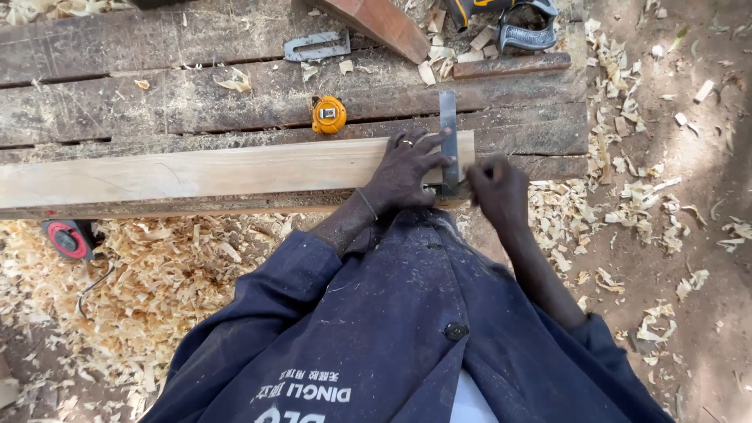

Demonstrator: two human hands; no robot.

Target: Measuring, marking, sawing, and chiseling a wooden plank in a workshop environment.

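From my head camera I look down on one long pale plank (219, 168), planed smooth with squared edges, lying along the near edge of my workbench (157, 106), which is built of rough, dark, weathered boards with gaps between them. My left hand (403, 172) lies flat on the plank near its right end, fingers spread and pressing on a metal try square (449, 137); its thin grey blade stands straight across the plank's width and reaches out onto the bench boards beyond. My right hand (497, 188) is clenched at the plank's right end, just beside the square's stock; what it grips I cannot tell.

On the bench, behind the plank, sits one round yellow tape measure (329, 114). Farther back lies one flat grey metal piece (317, 45), and near the far right corner a dark power tool (513, 22) among pale offcut chips. Curly, pale wood shavings (157, 274) cover the ground below the bench's near edge, where one red-and-black round tool (69, 239) lies.
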